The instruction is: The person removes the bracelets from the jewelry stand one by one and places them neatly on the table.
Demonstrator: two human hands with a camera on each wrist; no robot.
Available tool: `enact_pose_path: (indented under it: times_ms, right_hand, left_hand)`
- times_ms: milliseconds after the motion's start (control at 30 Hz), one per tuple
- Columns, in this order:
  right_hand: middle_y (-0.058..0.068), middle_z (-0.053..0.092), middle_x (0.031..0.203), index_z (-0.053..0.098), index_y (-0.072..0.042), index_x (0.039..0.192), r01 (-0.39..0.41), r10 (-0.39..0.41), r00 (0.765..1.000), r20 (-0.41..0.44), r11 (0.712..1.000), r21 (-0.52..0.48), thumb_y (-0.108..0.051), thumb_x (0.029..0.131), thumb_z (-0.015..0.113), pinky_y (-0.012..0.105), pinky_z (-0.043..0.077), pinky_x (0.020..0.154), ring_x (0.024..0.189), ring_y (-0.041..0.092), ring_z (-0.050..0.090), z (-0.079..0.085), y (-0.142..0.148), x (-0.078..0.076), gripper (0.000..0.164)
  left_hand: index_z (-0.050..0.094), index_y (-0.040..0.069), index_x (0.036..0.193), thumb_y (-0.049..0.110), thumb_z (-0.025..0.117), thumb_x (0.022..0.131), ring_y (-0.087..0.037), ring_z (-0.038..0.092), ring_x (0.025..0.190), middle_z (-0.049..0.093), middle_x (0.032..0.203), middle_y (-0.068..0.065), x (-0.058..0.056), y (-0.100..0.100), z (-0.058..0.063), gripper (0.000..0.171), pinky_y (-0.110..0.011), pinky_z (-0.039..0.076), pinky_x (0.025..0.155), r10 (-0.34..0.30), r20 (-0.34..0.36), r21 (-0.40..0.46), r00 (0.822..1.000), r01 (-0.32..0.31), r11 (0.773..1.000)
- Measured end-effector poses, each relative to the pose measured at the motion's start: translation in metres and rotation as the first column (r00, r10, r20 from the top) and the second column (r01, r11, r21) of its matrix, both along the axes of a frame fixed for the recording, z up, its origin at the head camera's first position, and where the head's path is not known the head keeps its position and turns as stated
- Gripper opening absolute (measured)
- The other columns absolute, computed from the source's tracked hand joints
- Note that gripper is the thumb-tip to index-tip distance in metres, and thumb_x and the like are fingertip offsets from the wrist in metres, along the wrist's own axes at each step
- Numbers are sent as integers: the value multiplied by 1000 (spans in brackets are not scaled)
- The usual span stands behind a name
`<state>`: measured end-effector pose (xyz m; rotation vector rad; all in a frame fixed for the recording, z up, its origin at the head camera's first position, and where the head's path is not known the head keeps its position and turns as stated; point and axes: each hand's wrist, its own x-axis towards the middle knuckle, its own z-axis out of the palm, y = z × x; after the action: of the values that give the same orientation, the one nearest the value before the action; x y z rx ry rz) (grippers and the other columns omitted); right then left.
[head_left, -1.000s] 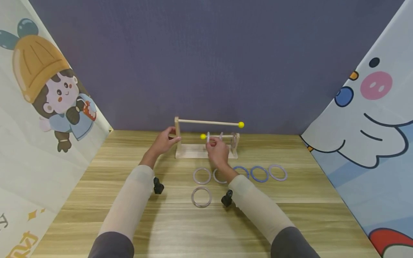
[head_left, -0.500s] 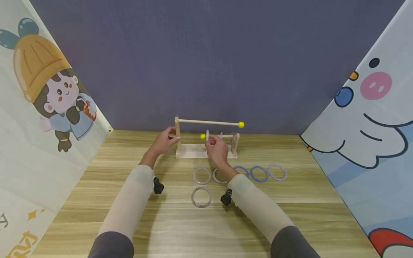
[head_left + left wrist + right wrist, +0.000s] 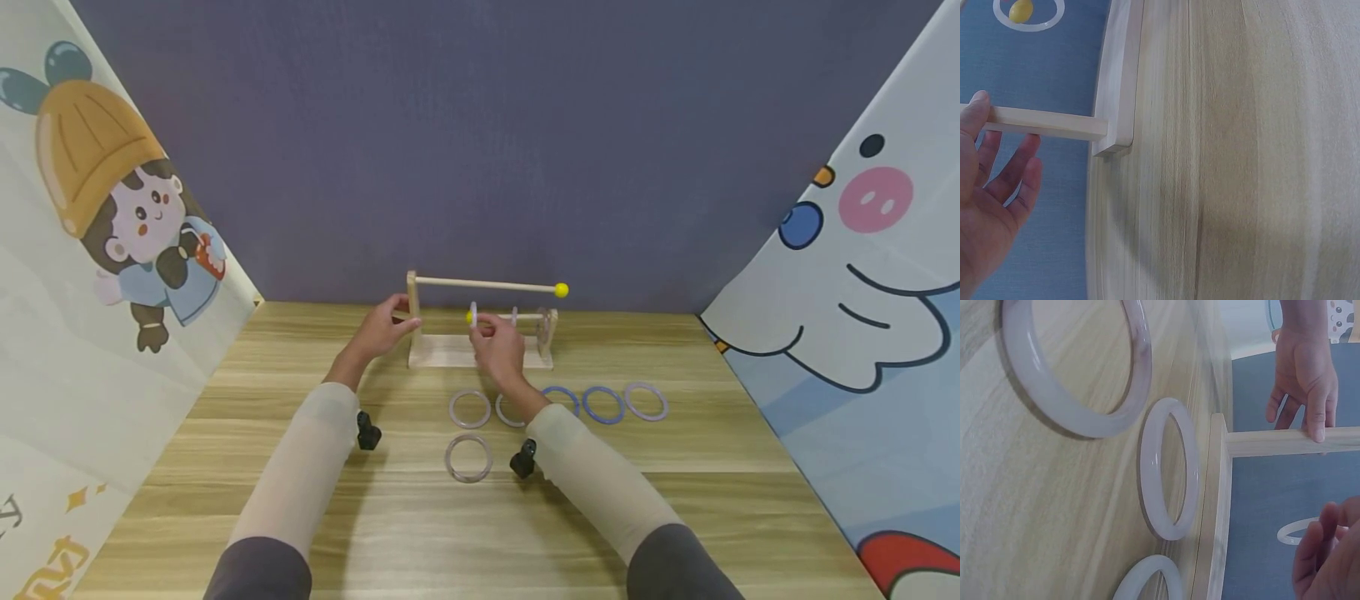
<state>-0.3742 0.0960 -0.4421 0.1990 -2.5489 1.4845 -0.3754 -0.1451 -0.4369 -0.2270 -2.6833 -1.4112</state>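
A wooden bangle stand stands at the table's back, with an upper and a lower rod, each tipped by a yellow ball. My left hand holds its left upright, thumb on one side and fingers on the other. With my right hand I pinch a pale bangle at the lower rod's left end; in the left wrist view the yellow ball shows inside the bangle's ring. Another pale bangle hangs farther right on that rod, and more bangles hang by the right upright.
On the table in front of the stand lie several bangles: a pale one, a blue one, a lilac one and a greyish one nearer me. My right forearm partly covers others. A dark wall rises behind.
My right hand has slid left along the lower rod, bringing the pinched bangle from beside the yellow ball to around it. The left hand stays on the upright.
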Motion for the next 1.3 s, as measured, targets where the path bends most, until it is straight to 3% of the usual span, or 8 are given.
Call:
enact_pose_path:
  times_ms: [400, 667, 1000, 1200, 1300]
  right_hand:
    - [7, 80, 96, 75, -16, 118, -68, 67, 997, -30, 997, -28, -16, 90, 74, 23, 56, 47, 52, 9, 67, 0, -2, 2, 28]
    - [9, 79, 97, 75, -13, 118, -190, 187, 979, -78, 982, -23, -15, 90, 74, 23, 56, 47, 51, 11, 67, 0, 6, 2, 28]
    - [14, 75, 95, 73, -6, 119, -379, 377, 920, -111, 925, -2, -11, 92, 75, 24, 57, 51, 58, 21, 66, -6, 23, 1, 28]
    - [15, 75, 93, 73, -3, 118, -487, 489, 864, -121, 872, 50, -10, 92, 76, 19, 50, 50, 54, 6, 56, -6, 38, 4, 28]
    - [14, 75, 92, 74, -3, 118, -528, 532, 838, -118, 847, 67, -11, 92, 76, 18, 46, 50, 54, 5, 54, -5, 46, 5, 28]
  left_hand:
    - [48, -3, 141, 16, 64, 101, -44, 62, 120, 57, 135, -26, -1, 1, -1, 47, -53, 53, 103, 0, -11, -2, 1000, 0, 1000]
    - [48, -3, 141, 16, 64, 101, -44, 61, 121, 57, 136, -26, -1, 1, 0, 47, -54, 52, 103, 1, -10, -7, 1000, -1, 1000]
    - [48, -2, 141, 18, 65, 102, -43, 61, 121, 57, 136, -24, -2, 1, -2, 48, -53, 53, 104, 0, -2, -1, 1000, 0, 1000]
    - [48, -1, 142, 19, 64, 102, -43, 61, 122, 56, 137, -24, -3, 1, -2, 48, -52, 53, 103, 0, 6, 2, 1000, 0, 1000]
    - [48, -1, 142, 18, 64, 102, -43, 61, 122, 56, 137, -24, -2, 1, -2, 48, -53, 53, 104, 0, 5, -1, 1000, 0, 1000]
